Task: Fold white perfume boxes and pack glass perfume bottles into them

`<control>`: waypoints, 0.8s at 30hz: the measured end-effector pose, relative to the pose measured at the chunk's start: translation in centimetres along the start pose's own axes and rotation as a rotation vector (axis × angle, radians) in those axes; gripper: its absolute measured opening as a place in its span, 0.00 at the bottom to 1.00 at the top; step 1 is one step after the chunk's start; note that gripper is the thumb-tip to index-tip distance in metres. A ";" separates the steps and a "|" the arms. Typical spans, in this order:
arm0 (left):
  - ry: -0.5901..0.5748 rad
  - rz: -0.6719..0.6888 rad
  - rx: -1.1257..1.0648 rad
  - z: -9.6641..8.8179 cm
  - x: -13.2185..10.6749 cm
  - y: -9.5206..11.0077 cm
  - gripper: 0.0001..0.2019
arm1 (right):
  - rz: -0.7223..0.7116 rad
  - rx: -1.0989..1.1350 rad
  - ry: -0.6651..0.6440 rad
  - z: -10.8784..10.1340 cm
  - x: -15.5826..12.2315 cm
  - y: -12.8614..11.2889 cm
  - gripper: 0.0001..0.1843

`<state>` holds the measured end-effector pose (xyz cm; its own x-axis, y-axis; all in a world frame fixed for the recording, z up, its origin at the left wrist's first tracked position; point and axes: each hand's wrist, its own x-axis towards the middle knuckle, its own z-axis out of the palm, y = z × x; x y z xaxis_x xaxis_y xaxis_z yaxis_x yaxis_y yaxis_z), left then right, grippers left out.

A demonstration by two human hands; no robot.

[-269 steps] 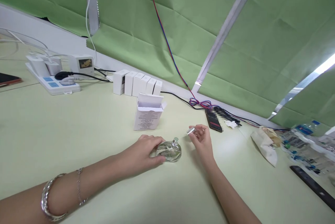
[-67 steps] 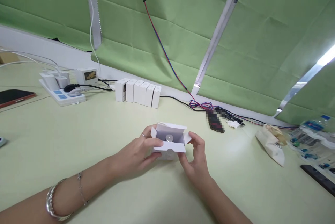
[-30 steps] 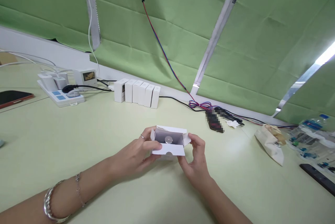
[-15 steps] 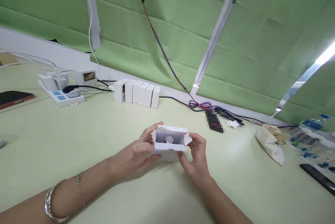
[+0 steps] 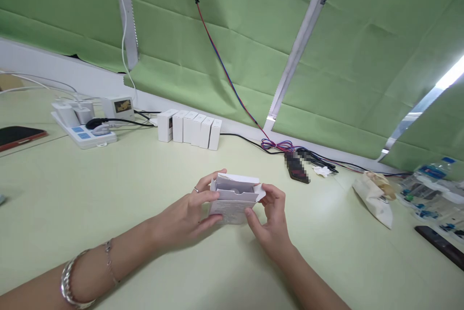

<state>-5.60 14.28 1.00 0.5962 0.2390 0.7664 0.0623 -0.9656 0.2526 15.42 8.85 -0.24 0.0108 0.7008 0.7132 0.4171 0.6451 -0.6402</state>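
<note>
A small white cardboard box with its top flaps raised is held between both hands above the table. Printed text covers the side facing me. My left hand grips its left side, with a ring on one finger and the thumb low on the front. On the right, my right hand pinches the box's corner, fingers at the side flap and thumb against the front. Most of the inside is hidden by the front panel; only a pale inner edge with a curved notch shows.
Several white boxes stand in a row by the wall. Left of them are a power strip with plugs and a phone. Bundled cables, a cloth bag, a water bottle and a dark bar-shaped object lie to the right.
The box's front has tipped up toward me, so the printed side shows more. The round silvery thing seen inside before is now hidden. Both hands stay in nearly the same place.
</note>
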 end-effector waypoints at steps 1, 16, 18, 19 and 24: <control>-0.002 -0.003 0.003 0.0 -0.1 0.0 0.33 | 0.005 -0.005 -0.004 0.0 0.0 0.0 0.24; -0.025 -0.141 0.148 -0.2 0.3 0.5 0.23 | -0.025 0.016 -0.036 0.0 0.2 -0.4 0.27; -0.023 -0.208 0.196 -0.2 0.3 0.7 0.20 | -0.024 0.025 -0.043 0.0 0.2 -0.5 0.27; -0.028 -0.242 0.214 -0.2 0.3 0.8 0.19 | -0.021 0.028 -0.045 -0.1 0.2 -0.5 0.27; -0.049 -0.338 0.242 0.0 -0.1 0.9 0.17 | -0.017 0.030 -0.051 -0.1 0.1 -0.4 0.29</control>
<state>-5.61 13.42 1.21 0.5468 0.5474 0.6335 0.4442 -0.8311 0.3347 15.33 8.66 0.14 -0.0429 0.7035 0.7094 0.3894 0.6656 -0.6366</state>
